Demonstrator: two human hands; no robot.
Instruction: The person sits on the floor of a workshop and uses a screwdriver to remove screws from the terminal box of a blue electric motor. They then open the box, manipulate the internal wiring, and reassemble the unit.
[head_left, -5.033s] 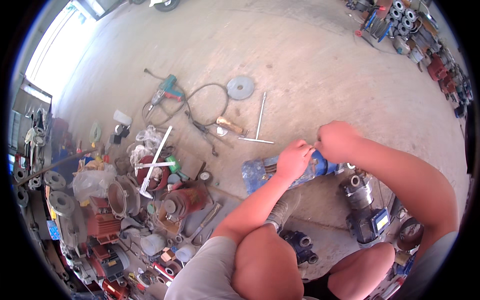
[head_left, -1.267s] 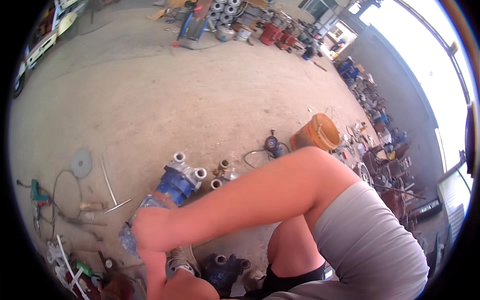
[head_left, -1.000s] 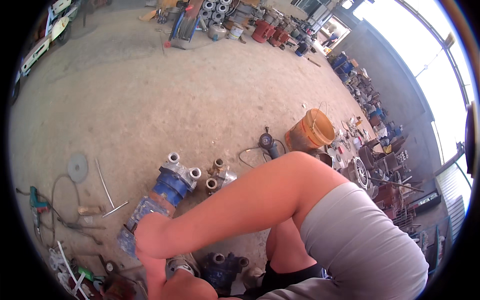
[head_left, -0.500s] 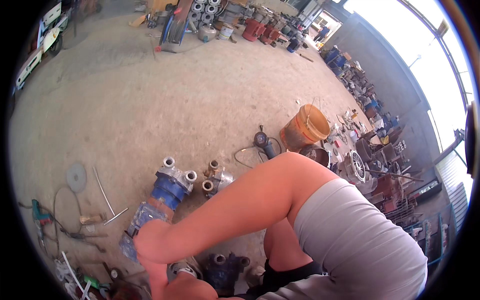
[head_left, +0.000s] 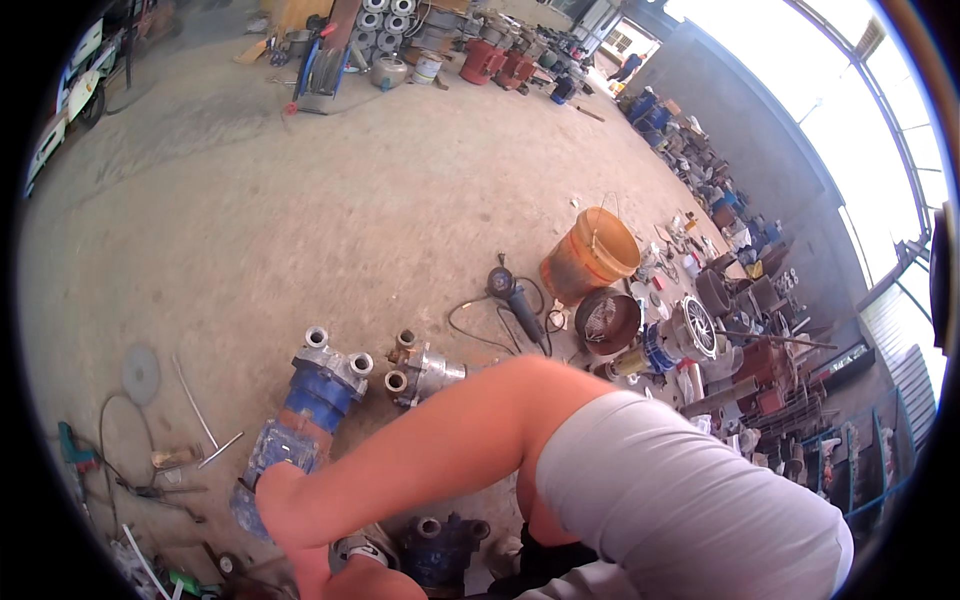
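Observation:
A blue pump with a motor body (head_left: 325,395) and two grey ports lies on the floor at the lower left. My right arm reaches across to its near end, where my right hand (head_left: 280,495) rests against the casing. The fingers are turned away and hidden, so their grip does not show. Below it, part of my left hand and wrist (head_left: 312,568) comes up from the lower edge, its fingers also hidden. Right of the blue pump sits a bare metal pump (head_left: 430,374) with brass-coloured ports. A dark blue pump housing (head_left: 442,552) stands near my feet.
An angle grinder (head_left: 512,298) with its cord lies ahead, beside an orange bucket (head_left: 590,258) and a round pan (head_left: 608,322). At left are a green drill (head_left: 75,448), a T-shaped rod (head_left: 200,410) and a grey disc (head_left: 140,374). Machine parts line the right wall.
The whole view has shifted, so floor things appear farther left. My right elbow sits lower, uncovering the round pan and grinder handle. My right hand stays at the blue pump's near end.

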